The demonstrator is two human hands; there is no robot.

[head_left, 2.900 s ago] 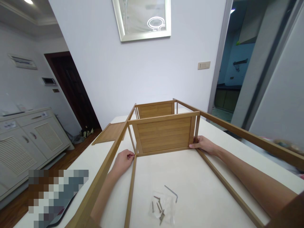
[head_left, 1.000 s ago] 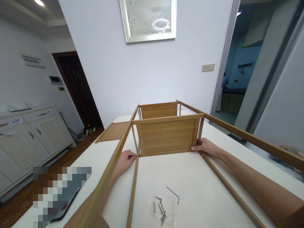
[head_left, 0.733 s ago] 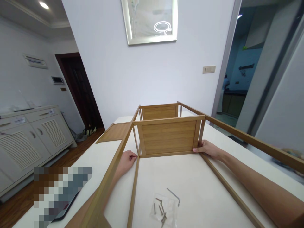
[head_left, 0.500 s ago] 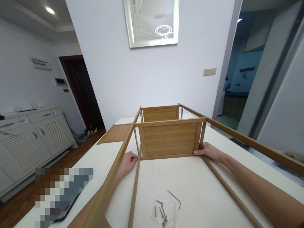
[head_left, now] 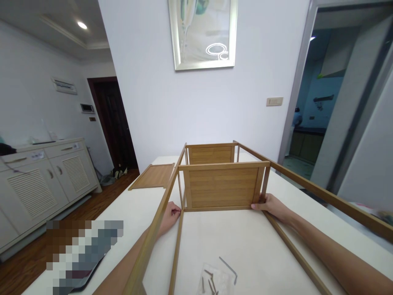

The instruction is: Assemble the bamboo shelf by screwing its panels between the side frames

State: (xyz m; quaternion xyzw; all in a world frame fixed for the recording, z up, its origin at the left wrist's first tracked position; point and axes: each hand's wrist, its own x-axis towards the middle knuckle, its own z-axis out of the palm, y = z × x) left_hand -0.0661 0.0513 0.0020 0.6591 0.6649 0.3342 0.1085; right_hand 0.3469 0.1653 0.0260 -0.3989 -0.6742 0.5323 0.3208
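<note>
A wooden shelf frame (head_left: 225, 165) lies on its side on a white table, with one slatted panel (head_left: 224, 187) across its middle and another panel (head_left: 211, 155) at its far end. My right hand (head_left: 272, 208) grips the lower right corner of the nearer panel where it meets the side rail, thumb on the near side. At the opposite lower corner, my left hand (head_left: 170, 218) has its fingers curled together against the outside of the joint; whatever is in them is hidden. A long rail passes above my left forearm.
A loose wooden panel (head_left: 152, 176) lies at the left of the table. Nearer to me are a clear bag (head_left: 222, 282) with several screws (head_left: 211, 284) and a hex key (head_left: 229, 270). A dark flat object (head_left: 89, 282), partly pixelated, sits at the left edge. The wall (head_left: 202, 110) stands behind.
The view has tilted up slightly, so everything sits lower in the picture. Both hands keep their places at the two lower corners of the panel.
</note>
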